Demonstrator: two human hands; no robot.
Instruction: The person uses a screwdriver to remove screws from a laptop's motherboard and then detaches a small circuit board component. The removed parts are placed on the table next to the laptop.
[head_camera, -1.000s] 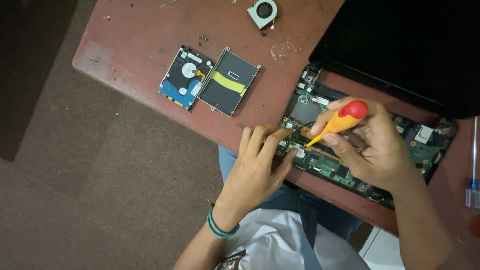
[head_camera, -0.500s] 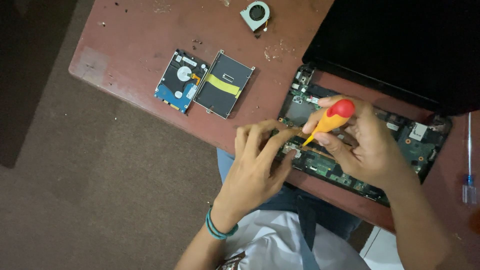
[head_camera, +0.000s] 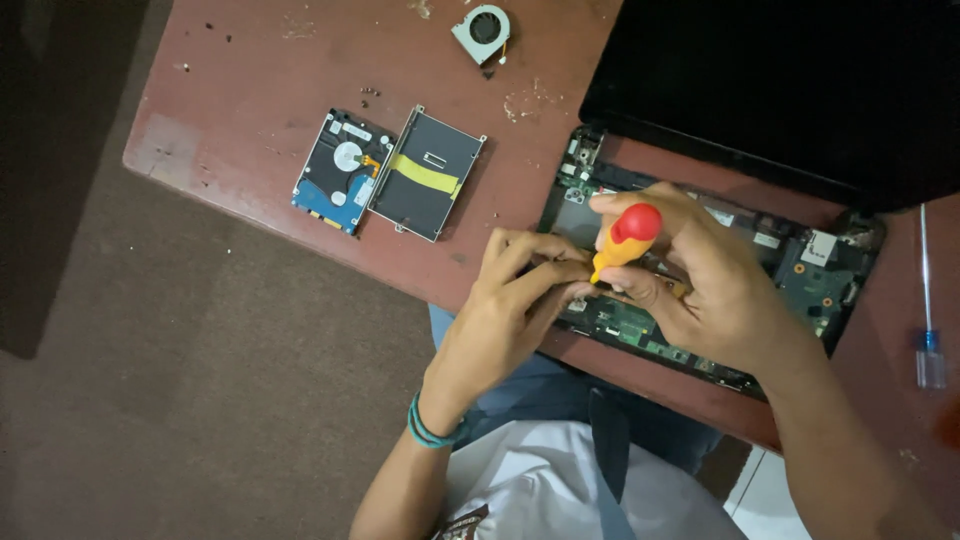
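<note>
My right hand (head_camera: 715, 280) grips a screwdriver (head_camera: 626, 240) with a red and orange handle, its tip pointing down into the green circuit board (head_camera: 820, 285) of an opened laptop. My left hand (head_camera: 510, 310) rests its fingertips on the board's near left part, right beside the screwdriver tip. The tip itself is hidden between my fingers. The laptop's black lid (head_camera: 780, 90) stands open behind the board.
A bare hard drive (head_camera: 338, 172) and a black drive caddy with yellow tape (head_camera: 427, 174) lie side by side on the reddish table (head_camera: 270, 70). A small cooling fan (head_camera: 482, 32) sits at the far edge. A thin clear-handled screwdriver (head_camera: 928, 320) lies at right.
Both hands stayed on the board; the screwdriver handle tilted more upright. The camera view shifted slightly, so everything sits a little lower and to the left.
</note>
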